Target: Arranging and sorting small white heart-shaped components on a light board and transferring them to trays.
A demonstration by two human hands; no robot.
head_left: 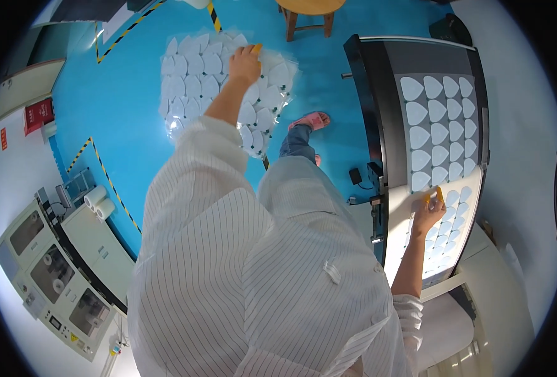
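Note:
My left hand (pixel 245 63), with orange fingertip covers, is stretched out forward and grips the upper edge of a clear plastic sheet (pixel 190 81) covered with several white teardrop-shaped pieces. The sheet hangs above the blue floor. My right hand (pixel 430 210), also with orange fingertip covers, rests on the black-framed machine table (pixel 379 107) to my right. Its fingers lie among rows of the same white teardrop pieces (pixel 438 125), at the near edge of the grey bed where a lit white panel (pixel 398 232) begins. Whether it pinches anything is not visible.
A wooden stool (pixel 310 9) stands ahead on the blue floor (pixel 121 107), which has yellow-black tape lines. My foot in a pink sandal (pixel 313 119) is below the sheet. White equipment cabinets (pixel 58 276) and two white rolls (pixel 99 202) are at lower left. A small black box (pixel 355 176) lies by the table.

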